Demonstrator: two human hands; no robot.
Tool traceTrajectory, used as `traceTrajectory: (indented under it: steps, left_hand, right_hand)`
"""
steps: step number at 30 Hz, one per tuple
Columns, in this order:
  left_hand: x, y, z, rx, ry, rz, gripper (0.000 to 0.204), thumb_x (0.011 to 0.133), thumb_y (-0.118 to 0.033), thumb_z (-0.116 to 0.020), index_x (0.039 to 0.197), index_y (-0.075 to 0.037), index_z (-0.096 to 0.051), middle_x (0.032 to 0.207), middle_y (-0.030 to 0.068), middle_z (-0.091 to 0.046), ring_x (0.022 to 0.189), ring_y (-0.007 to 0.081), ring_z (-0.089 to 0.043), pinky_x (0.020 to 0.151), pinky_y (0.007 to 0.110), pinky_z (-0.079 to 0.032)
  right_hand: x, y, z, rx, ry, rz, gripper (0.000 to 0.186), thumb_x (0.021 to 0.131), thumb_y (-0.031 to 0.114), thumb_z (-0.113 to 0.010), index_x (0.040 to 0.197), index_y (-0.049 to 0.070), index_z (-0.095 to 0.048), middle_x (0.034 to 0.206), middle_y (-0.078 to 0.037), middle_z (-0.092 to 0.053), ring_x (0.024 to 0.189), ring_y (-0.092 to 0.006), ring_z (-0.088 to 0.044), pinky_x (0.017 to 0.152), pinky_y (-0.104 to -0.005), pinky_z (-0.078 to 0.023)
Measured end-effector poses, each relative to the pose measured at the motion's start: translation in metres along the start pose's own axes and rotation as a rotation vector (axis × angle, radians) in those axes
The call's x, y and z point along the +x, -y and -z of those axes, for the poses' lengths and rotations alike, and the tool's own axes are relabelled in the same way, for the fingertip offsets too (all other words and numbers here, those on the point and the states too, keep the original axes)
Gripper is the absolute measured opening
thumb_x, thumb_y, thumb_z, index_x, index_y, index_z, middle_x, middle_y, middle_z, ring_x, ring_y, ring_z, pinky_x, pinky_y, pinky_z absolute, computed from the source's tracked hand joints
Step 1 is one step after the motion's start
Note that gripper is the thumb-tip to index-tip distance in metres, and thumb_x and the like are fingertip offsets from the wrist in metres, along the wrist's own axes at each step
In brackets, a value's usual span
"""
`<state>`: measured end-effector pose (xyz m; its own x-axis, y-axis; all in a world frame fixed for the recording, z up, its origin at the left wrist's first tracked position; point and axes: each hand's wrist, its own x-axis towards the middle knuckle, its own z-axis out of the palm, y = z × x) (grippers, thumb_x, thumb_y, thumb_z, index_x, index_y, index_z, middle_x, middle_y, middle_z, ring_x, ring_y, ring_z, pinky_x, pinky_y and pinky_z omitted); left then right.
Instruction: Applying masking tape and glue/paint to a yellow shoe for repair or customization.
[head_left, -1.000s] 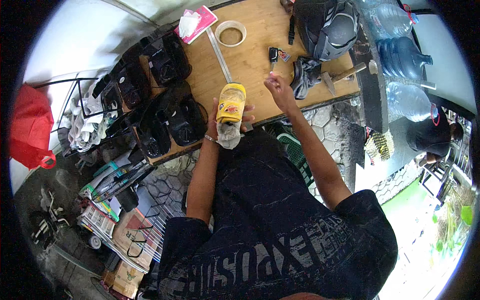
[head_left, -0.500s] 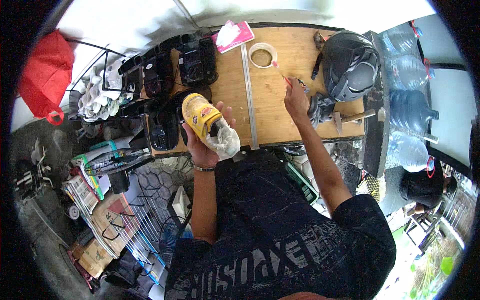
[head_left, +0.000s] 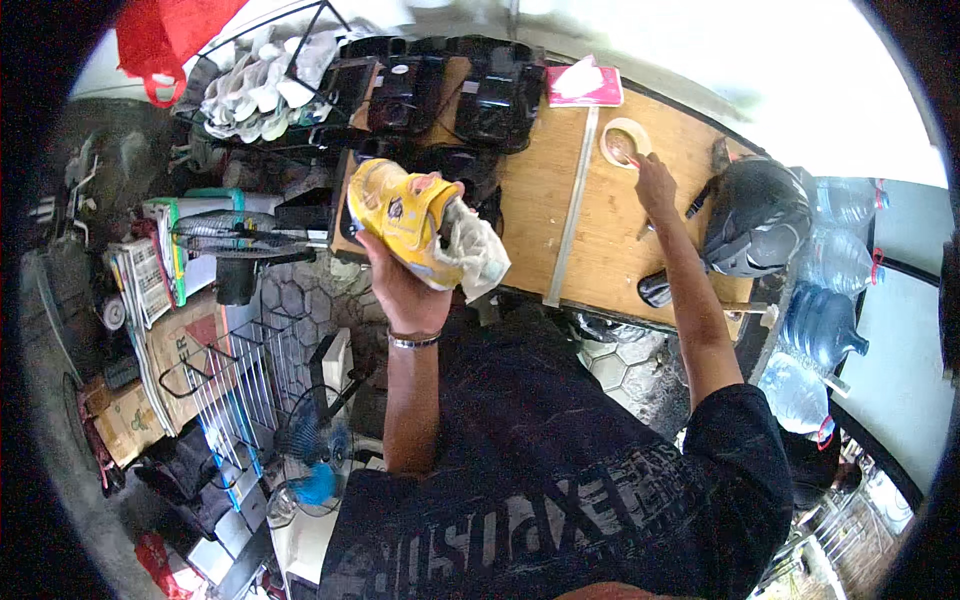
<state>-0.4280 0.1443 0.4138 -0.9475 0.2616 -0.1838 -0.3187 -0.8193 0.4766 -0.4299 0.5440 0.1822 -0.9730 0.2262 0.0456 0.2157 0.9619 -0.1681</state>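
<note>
A yellow shoe (head_left: 395, 205) is gripped in my left hand (head_left: 408, 295), lifted near the table's front edge with its toe pointing away to the far left. White crumpled wrapping (head_left: 476, 246) covers or fills its heel opening; which one, I cannot tell. My right hand (head_left: 656, 188) pinches a thin, red-handled brush (head_left: 633, 160), whose tip reaches into a small whitish bowl (head_left: 608, 140). Something brownish lies in the bowl. The brush tip itself is hard to make out there.
The wooden table (head_left: 535, 215) carries black machines (head_left: 495, 100) at left, a pink tissue pack (head_left: 600, 95) at the back and a black helmet (head_left: 765, 215) at right. A hammer (head_left: 750, 309) lies by the front right edge. Water bottles (head_left: 825, 325) stand beyond; a fan (head_left: 235, 270) is at left.
My right hand has moved the brush from beside the bowl into it. The shoe has turned slightly in my left hand. The whole view has swung left, shifting the table rightward.
</note>
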Motion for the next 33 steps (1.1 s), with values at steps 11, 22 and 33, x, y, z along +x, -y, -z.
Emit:
traceTrajectory:
  steps: [11,22,33]
  left_hand:
    - [0.049,-0.078,-0.002,-0.101,0.067,-0.003,0.067,0.094,-0.057,-0.04,0.14,-0.008,-0.037,0.135,0.0141,-0.05,0.125,0.0361,-0.047,0.105,0.051,-0.039]
    - [0.062,-0.152,0.01,-0.102,0.165,0.188,0.068,0.095,-0.059,-0.038,0.141,-0.01,-0.038,0.137,0.0163,-0.049,0.128,0.0382,-0.045,0.107,0.053,-0.035]
    - [0.052,-0.194,0.024,-0.218,0.254,0.259,0.07,0.094,-0.059,-0.038,0.143,-0.01,-0.035,0.144,0.0175,-0.04,0.136,0.042,-0.031,0.112,0.057,-0.025]
  right_hand:
    - [-0.074,0.223,0.216,0.669,-0.402,0.023,0.024,0.088,0.005,-0.062,0.111,0.008,-0.064,0.098,-0.012,-0.06,0.088,-0.0249,-0.06,0.071,-0.0328,-0.051]
    - [-0.082,0.357,0.239,0.476,-0.428,0.484,0.034,0.074,0.005,-0.07,0.104,0.023,-0.072,0.087,0.0,-0.057,0.067,-0.0159,-0.06,0.06,-0.0297,-0.051]
    - [-0.064,0.386,0.22,0.54,-0.351,0.625,0.035,0.073,-0.002,-0.072,0.105,0.014,-0.07,0.084,-0.003,-0.058,0.066,-0.0178,-0.058,0.056,-0.0305,-0.047]
